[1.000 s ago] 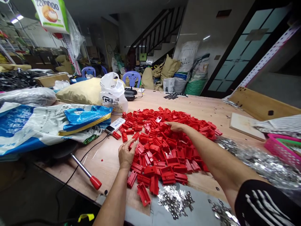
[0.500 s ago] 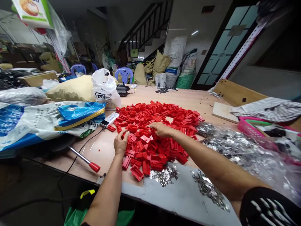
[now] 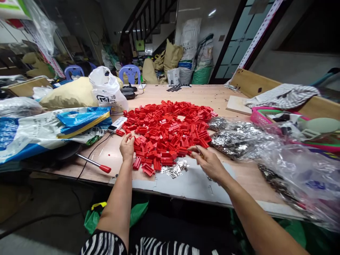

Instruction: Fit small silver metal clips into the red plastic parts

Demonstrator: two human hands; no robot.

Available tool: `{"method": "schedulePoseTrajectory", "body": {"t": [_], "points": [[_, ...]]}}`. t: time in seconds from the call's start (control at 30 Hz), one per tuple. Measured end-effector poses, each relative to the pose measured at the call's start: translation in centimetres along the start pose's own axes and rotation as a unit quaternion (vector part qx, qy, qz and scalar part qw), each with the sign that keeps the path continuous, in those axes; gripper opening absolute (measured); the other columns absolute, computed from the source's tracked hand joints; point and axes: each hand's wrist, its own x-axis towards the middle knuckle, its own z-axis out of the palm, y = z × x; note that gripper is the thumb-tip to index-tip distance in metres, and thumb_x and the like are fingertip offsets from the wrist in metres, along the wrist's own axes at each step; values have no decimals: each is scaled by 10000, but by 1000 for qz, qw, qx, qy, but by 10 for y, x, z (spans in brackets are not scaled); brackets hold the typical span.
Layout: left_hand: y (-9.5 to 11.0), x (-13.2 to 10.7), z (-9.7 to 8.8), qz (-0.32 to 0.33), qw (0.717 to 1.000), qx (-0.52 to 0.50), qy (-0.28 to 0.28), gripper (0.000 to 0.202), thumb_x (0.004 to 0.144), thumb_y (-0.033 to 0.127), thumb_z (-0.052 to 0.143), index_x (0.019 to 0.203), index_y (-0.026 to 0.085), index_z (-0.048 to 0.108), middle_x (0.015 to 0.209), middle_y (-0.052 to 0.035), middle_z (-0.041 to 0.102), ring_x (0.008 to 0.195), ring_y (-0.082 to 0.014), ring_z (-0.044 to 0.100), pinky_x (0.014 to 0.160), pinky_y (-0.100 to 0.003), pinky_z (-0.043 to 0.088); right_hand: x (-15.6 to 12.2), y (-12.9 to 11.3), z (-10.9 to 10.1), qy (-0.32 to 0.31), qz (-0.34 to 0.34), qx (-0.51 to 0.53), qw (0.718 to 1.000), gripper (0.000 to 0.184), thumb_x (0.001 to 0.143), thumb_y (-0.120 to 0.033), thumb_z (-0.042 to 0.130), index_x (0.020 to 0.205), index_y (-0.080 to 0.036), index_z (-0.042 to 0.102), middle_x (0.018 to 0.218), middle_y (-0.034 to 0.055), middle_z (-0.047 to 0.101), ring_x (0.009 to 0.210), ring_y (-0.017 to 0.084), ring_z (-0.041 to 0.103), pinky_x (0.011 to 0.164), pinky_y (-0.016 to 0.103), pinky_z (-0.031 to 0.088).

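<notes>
A wide pile of red plastic housings (image 3: 170,131), small and box-like, covers the middle of the table. At its left edge is my left hand (image 3: 126,148), fingers curled together; whatever they may hold is hidden. My right hand (image 3: 208,161) is closed around a thin pointed tool (image 3: 198,150), perhaps tweezers, at the near right edge of the pile. Small shiny metal pieces (image 3: 175,169) lie in a heap on the grey sheet (image 3: 183,186), between my two hands. More metal pieces sit partly behind my right hand.
Clear plastic bags of metal pieces (image 3: 239,138) and a pink basket (image 3: 261,118) stand at the right. On the left are a red-tipped metal lever (image 3: 105,168), a white corded device (image 3: 118,124), a blue-and-white sack (image 3: 37,131) and a white carrier bag (image 3: 108,94).
My right hand has drawn back from the middle of the pile to its near right edge. The left hand remains by the left edge. The camera view has shifted.
</notes>
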Motion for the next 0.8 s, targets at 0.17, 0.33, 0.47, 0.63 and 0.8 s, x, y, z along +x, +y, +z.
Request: {"method": "schedulePoseTrajectory", "body": {"t": [0.17,0.33,0.47,0.63,0.8], "points": [[46,-68,-11,183,971,125,-89,286,827,307,599,1103,251,651,1277,-73,594,1251,-267,487,1122,-544,230,-39,19,23,28,22,-53,998,171,881,-309,464,841,-215,600,852,35,679,789,191,617,726,299,442],[69,-124,-6,299,896,255,-207,321,767,317,687,1083,273,654,1388,-62,507,1414,-342,227,1128,-639,54,-40,22,40,5,18,-121,992,129,854,-230,465,837,-205,590,879,55,662,805,196,604,724,303,428],[65,-130,0,300,881,295,-215,178,761,249,687,938,256,683,1349,-56,546,1408,-347,243,1124,-653,50,-42,22,42,12,5,-116,993,124,858,-235,467,826,-205,583,885,57,658,799,194,601,719,299,428],[69,-127,-3,300,884,275,-229,118,775,201,660,880,255,673,1248,-32,622,1389,-326,298,1123,-663,55,-52,35,17,103,29,-62,992,171,869,-320,470,843,-212,600,844,42,675,778,188,616,704,286,432],[78,-127,-13,313,882,245,-253,92,789,204,646,878,225,651,1189,-51,654,1361,-303,358,1135,-626,127,-63,56,-17,152,85,-94,980,217,846,-376,487,848,-207,622,867,50,692,739,189,622,693,291,431]]}}
